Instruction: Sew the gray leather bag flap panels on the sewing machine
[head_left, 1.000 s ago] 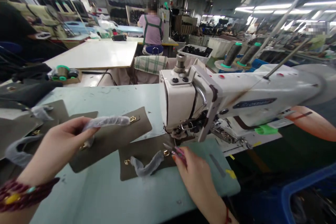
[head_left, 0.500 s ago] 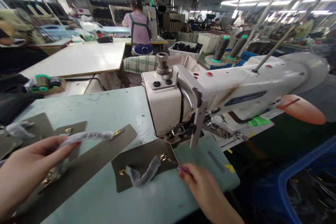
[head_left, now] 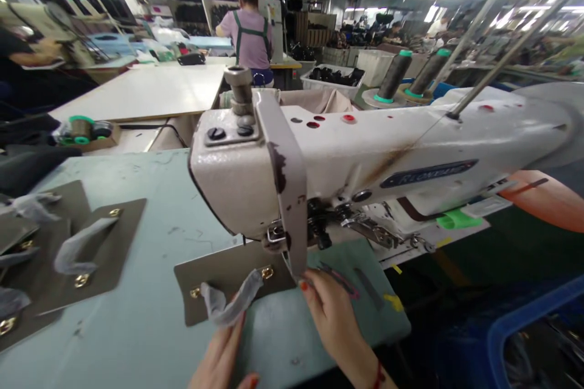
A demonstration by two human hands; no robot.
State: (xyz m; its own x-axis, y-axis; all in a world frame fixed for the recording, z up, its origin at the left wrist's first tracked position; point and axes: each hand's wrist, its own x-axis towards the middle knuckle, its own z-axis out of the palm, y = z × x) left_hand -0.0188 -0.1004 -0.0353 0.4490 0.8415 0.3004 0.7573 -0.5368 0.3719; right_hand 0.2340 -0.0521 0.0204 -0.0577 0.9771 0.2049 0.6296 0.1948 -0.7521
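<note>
An olive leather panel (head_left: 230,279) with gold rings and a plastic-wrapped handle (head_left: 228,301) lies on the pale green table (head_left: 150,322), its far edge under the head of the white sewing machine (head_left: 255,176). My left hand (head_left: 223,355) reaches in from below, fingers stretched flat against the panel's near edge by the wrapped handle. My right hand (head_left: 335,316) sits just right of the panel below the needle area, closed on small pink-handled thread snips (head_left: 340,279).
Several more olive panels (head_left: 91,249) with wrapped handles are stacked at the left. Thread cones (head_left: 395,76) stand behind the machine. A blue bin (head_left: 524,340) is at lower right. A white table (head_left: 150,91) and a seated person in an apron (head_left: 250,36) are farther back.
My left hand has let go of the second panel, which now lies on the left stack, and has moved to the panel under the machine. The view has shifted closer to the machine head.
</note>
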